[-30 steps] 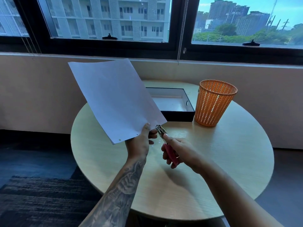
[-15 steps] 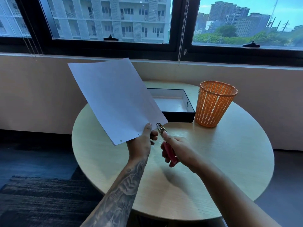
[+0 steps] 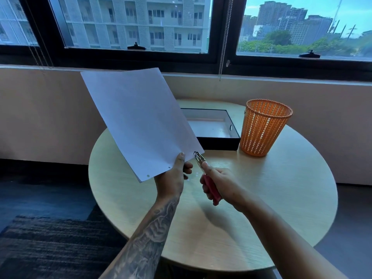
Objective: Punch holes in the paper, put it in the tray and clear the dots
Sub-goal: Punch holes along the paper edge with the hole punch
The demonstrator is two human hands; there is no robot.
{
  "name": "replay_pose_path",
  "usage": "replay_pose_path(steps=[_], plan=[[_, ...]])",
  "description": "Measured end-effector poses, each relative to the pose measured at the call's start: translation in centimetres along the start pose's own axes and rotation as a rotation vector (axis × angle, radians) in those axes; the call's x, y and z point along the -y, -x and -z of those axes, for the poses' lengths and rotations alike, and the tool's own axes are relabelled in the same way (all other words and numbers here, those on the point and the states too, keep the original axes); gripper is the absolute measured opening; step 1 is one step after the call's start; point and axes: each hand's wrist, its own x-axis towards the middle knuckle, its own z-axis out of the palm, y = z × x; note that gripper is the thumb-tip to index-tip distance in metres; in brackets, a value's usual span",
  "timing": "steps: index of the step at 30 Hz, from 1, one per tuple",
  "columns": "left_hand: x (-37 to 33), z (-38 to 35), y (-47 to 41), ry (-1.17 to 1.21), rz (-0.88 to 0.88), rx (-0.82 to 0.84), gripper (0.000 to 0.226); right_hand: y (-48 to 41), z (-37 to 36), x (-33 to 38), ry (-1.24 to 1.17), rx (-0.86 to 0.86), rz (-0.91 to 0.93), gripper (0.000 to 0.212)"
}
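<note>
My left hand (image 3: 172,178) pinches the lower edge of a white sheet of paper (image 3: 138,121) and holds it up, tilted, above the round table. Two punched holes show along that lower edge, left of my thumb. My right hand (image 3: 218,182) grips a red-handled hole punch (image 3: 209,178); its metal jaws sit over the sheet's lower right corner. A few white paper dots (image 3: 193,177) lie on the table between my hands. The black tray (image 3: 234,135) with a pale floor lies behind the sheet, partly hidden by it.
An orange mesh basket (image 3: 263,127) stands right of the tray on the round wooden table (image 3: 281,198). A wall and window run behind the table. Dark carpet lies to the left.
The punch's jaws have moved up onto the paper's lower right corner. The sheet has stayed in nearly the same place.
</note>
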Motion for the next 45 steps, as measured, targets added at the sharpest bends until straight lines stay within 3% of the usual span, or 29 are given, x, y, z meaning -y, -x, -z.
replay_pose_path(steps=[8,23,45], plan=[[0.7,0.1,-0.3,-0.013,0.011,0.008,0.023,-0.8,0.0,-0.7,-0.002,0.012,-0.046,0.06],[3.4,0.0,-0.9,-0.066,0.123,0.02,0.023,-3.3,1.2,-0.2,0.165,0.096,-0.375,0.064],[4.3,-0.5,-1.6,-0.07,0.212,-0.005,0.026,-3.5,0.1,0.9,0.254,0.078,-0.444,0.062]])
